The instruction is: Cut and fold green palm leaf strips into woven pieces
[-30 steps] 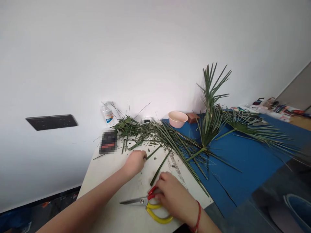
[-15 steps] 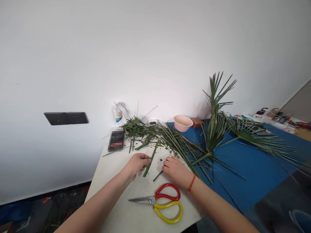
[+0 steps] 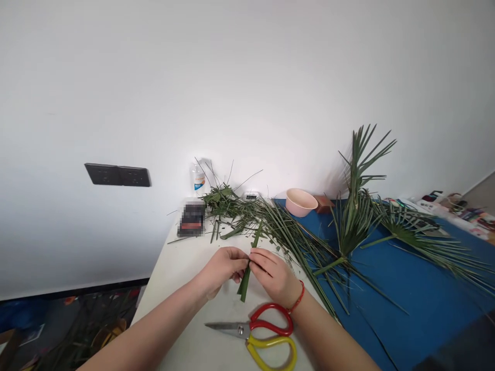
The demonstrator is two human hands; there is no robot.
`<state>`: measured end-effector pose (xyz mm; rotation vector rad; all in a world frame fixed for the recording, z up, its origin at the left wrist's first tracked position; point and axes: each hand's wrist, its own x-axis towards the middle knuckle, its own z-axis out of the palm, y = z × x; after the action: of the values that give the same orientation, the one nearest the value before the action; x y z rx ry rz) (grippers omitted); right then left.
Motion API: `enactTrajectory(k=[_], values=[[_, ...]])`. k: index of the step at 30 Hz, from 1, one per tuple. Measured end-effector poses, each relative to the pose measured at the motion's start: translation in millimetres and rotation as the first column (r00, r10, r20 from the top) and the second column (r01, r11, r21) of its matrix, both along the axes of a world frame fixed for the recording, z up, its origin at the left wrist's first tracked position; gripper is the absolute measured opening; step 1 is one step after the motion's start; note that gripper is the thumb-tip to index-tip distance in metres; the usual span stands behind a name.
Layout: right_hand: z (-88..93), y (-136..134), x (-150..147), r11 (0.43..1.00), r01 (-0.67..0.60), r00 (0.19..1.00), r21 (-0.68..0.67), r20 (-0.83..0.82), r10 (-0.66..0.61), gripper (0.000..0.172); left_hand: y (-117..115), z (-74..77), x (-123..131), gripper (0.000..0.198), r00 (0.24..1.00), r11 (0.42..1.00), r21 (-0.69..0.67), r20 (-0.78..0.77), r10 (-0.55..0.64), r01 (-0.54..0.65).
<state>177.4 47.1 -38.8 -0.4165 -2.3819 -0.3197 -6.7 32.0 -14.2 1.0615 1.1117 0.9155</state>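
A green palm leaf strip [image 3: 246, 282] is pinched between my left hand [image 3: 221, 267] and my right hand [image 3: 273, 274], just above the white table [image 3: 181, 268]. The strip runs from near the table's middle up past my fingers. A red string is tied round my right wrist. Scissors [image 3: 263, 333] with one red and one yellow handle lie shut on the table just in front of my hands, blades pointing left.
A heap of cut palm leaves [image 3: 247, 214] lies behind my hands; whole palm fronds [image 3: 359, 216] spread over the blue mat [image 3: 406, 288] to the right. A pink bowl [image 3: 300, 201], a small bottle [image 3: 198, 180] and a dark packet [image 3: 192, 219] stand near the wall.
My right hand let go of the scissors and moved up to the leaf strip. Both hands now hold the strip together, lifted off the table.
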Motion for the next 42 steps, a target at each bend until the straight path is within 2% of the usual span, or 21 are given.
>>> enactTrajectory(k=[6,14,20,26,31,35,37,39,41,42], values=[[-4.0,2.0,5.9,0.997,0.024,0.999,-0.080,-0.034,-0.026,0.028,3.3,-3.6,0.5,0.020,0.999,1.000,0.024,0.039,0.011,-0.012],[-1.8,4.3,6.8,0.993,0.004,0.997,-0.122,-0.072,-0.013,0.029,2.6,0.2,0.9,0.027,0.997,1.000,-0.004,0.068,-0.023,0.023],[-0.8,4.0,7.1,0.990,0.002,0.997,-0.140,-0.076,-0.013,0.028,3.3,1.3,-3.0,0.026,0.997,0.998,-0.015,0.059,-0.054,0.055],[4.0,2.4,6.1,0.991,-0.011,0.996,-0.132,-0.092,-0.002,0.025,4.1,1.1,-2.4,0.026,0.999,0.999,-0.010,0.002,-0.051,0.051],[1.3,3.0,5.4,0.988,-0.018,0.996,-0.152,-0.094,0.004,0.028,4.9,-1.6,-0.6,0.021,0.999,0.999,-0.003,-0.016,-0.040,0.040],[-0.6,2.1,5.8,0.978,-0.002,0.985,-0.210,-0.171,-0.035,0.030,5.7,-4.6,-0.3,0.017,1.000,1.000,0.002,-0.025,-0.018,0.018],[-1.2,1.6,6.8,0.961,0.058,0.952,-0.270,-0.274,-0.134,0.026,5.7,-5.2,0.0,0.017,0.999,1.000,0.001,-0.037,-0.005,0.005],[-2.1,2.3,7.8,0.919,0.116,0.887,-0.378,-0.376,-0.267,0.020,5.2,-5.1,0.7,0.017,0.998,1.000,0.001,-0.064,0.001,-0.001],[-3.4,4.8,8.2,0.836,0.110,0.823,-0.537,-0.422,-0.379,0.015,4.0,-4.9,1.6,0.018,0.996,1.000,0.001,-0.094,-0.014,0.014],[-4.1,6.6,8.0,0.767,0.067,0.802,-0.639,-0.422,-0.422,0.014,3.3,-5.1,2.2,0.019,0.994,1.000,0.000,-0.102,-0.031,0.031]])
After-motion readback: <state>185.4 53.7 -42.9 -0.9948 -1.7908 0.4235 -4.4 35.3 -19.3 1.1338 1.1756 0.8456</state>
